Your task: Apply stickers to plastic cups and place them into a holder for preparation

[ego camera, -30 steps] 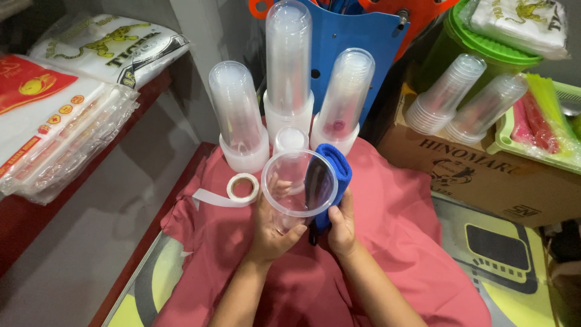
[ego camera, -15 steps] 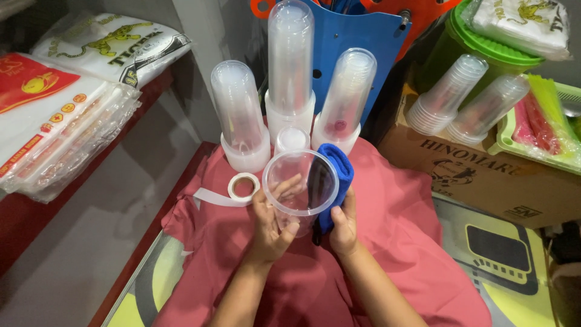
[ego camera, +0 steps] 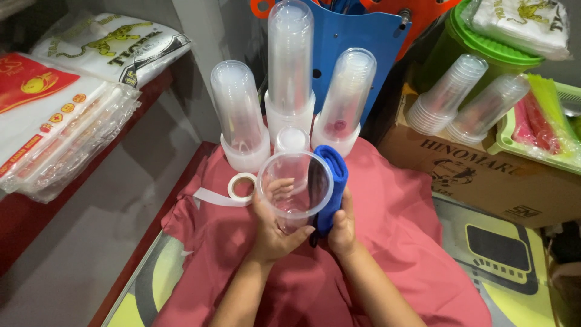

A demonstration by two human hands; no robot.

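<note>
The left hand grips a clear cup from below, fingers wrapped round its base, mouth tilted toward the camera. The right hand is closed on a blue cloth pressed against the cup's right side. Both sit above a red cloth. A tape roll lies just left of the cup. Three cup stacks stand upright directly behind. A cardboard box sits to the right, packaged bags to the left.

Cup stacks close ahead, tape roll left; open cloth right.
</note>
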